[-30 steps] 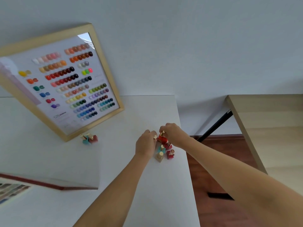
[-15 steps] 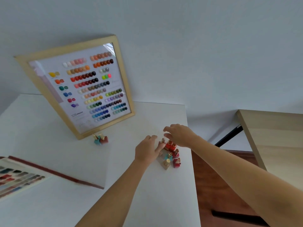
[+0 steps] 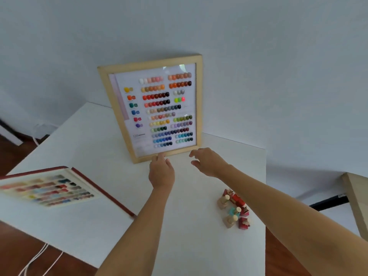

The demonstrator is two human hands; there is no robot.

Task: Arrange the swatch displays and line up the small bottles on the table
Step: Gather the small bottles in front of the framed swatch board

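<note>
White table: left hand and right hand, fingers loose and holding nothing, near the propped frame; a nudge could topple it.

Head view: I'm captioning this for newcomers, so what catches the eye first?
The wooden-framed swatch display stands upright at the white table's far edge, rows of colours facing the camera. Both hands reach toward its base, and a cluster of small bottles sits near the right edge.
</note>
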